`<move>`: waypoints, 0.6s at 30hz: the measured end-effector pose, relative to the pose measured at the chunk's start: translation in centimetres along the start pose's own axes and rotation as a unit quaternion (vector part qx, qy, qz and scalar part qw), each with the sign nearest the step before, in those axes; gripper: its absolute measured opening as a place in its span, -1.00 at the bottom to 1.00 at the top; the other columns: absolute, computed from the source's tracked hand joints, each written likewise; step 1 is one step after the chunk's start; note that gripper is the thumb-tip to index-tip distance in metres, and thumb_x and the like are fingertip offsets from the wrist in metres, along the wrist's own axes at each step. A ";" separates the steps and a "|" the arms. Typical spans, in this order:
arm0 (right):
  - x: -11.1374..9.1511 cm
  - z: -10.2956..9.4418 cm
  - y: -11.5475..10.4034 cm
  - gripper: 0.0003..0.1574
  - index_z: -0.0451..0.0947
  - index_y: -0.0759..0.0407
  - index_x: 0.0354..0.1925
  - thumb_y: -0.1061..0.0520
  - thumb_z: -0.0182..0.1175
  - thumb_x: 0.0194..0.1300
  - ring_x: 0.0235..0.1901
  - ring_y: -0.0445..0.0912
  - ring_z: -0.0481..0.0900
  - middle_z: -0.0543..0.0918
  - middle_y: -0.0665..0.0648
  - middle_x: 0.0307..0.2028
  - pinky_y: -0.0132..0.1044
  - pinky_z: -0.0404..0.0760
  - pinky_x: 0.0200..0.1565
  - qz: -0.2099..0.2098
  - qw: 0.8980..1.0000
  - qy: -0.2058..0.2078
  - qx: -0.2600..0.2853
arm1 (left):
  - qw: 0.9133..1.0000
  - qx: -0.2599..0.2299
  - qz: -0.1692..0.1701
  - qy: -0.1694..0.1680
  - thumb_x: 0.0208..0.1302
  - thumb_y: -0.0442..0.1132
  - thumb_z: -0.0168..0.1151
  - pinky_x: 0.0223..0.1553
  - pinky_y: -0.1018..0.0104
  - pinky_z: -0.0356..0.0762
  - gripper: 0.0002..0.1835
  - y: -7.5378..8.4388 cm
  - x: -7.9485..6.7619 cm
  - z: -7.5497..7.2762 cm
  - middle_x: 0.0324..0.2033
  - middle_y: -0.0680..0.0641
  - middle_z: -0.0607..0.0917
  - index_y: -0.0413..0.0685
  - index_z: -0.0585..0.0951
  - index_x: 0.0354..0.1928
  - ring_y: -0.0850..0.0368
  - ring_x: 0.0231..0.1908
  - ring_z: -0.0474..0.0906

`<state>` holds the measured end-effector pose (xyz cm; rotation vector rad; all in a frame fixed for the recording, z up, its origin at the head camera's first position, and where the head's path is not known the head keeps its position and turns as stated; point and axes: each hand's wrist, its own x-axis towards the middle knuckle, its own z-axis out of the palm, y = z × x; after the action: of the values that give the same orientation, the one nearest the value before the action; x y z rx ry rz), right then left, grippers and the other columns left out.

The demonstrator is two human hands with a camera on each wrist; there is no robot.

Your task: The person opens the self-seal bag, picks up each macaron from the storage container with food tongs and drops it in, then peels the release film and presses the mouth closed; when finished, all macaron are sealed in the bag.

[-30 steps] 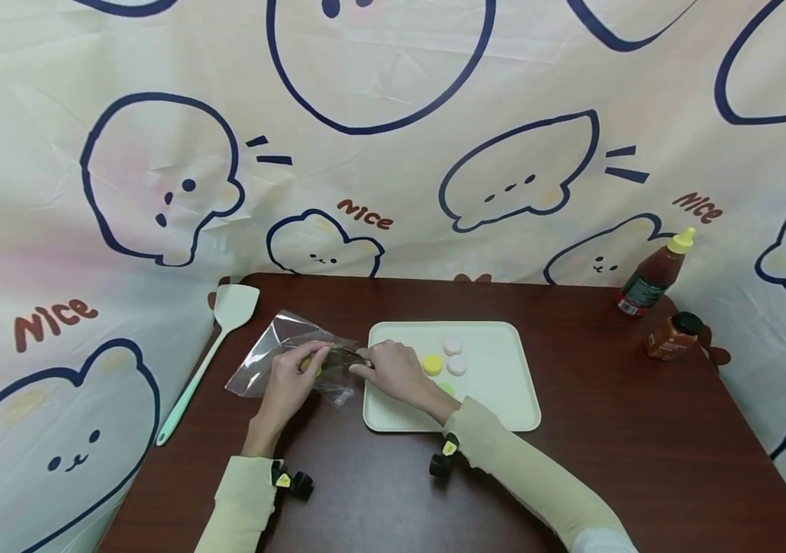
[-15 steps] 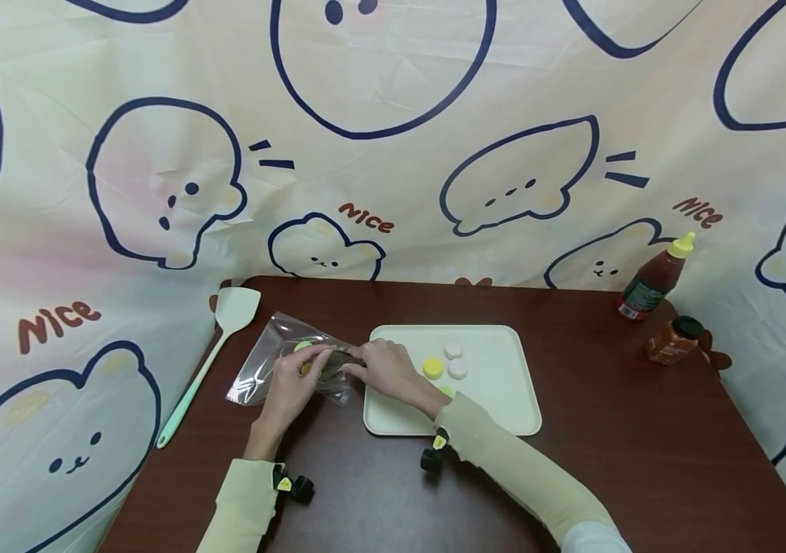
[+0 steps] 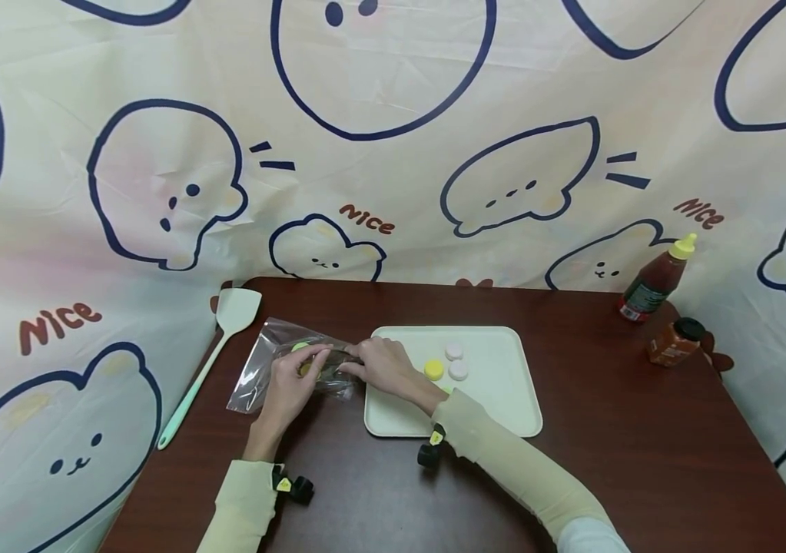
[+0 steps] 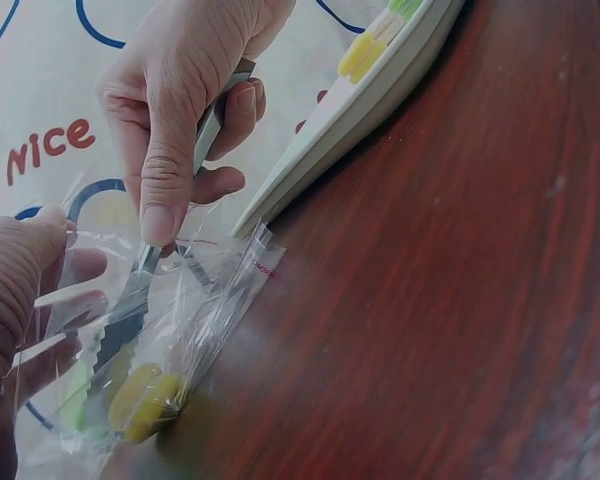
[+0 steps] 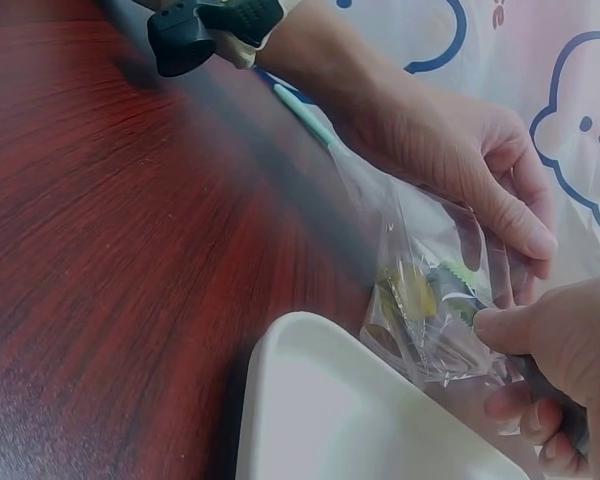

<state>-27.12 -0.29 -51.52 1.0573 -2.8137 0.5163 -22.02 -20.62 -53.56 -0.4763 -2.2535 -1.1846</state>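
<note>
In the head view my left hand (image 3: 290, 382) pinches the mouth of a clear plastic bag (image 3: 249, 388) left of the cream tray (image 3: 496, 418). My right hand (image 3: 391, 370) grips metal tongs (image 4: 209, 135), whose serrated ends reach down inside the bag. A yellow macaron (image 4: 145, 402) lies at the bottom of the bag, beside the tongs' ends. Behind the film a green macaron (image 4: 75, 398) shows, partly covered by the tongs. On the tray are a yellow macaron (image 3: 433, 369), two pale pink macarons (image 3: 458, 370) and a green one mostly hidden by my right wrist.
A white spatula (image 3: 237, 309) with a mint handle lies along the table's left edge. At the back right stand a red sauce bottle (image 3: 654, 284) with a yellow cap and a small spice jar (image 3: 673, 343) with a black lid. A patterned cloth hangs behind the table.
My right hand has shifted slightly left with the tongs, deeper over the bag. A green macaron has come into sight in the bag, and the bag sits a bit lower. My left hand barely moved.
</note>
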 end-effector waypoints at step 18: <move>-1.5 -1.4 1.3 -0.64 0.78 -0.10 -0.06 -0.27 0.29 0.46 -0.63 -0.24 0.34 0.42 -0.12 -0.66 -0.34 0.30 -0.62 0.023 1.000 -0.008 0.006 | 1.000 -0.002 -0.017 0.008 0.44 -0.33 0.36 -0.38 0.46 0.52 -0.87 -0.2 -0.1 -0.4 -0.16 -0.07 0.85 -0.11 0.81 -0.07 0.17 -0.31 0.68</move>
<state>-26.86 1.99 -50.89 1.0052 -2.8593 0.5329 -21.95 -21.01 -53.53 -0.4306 -2.2539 -1.2049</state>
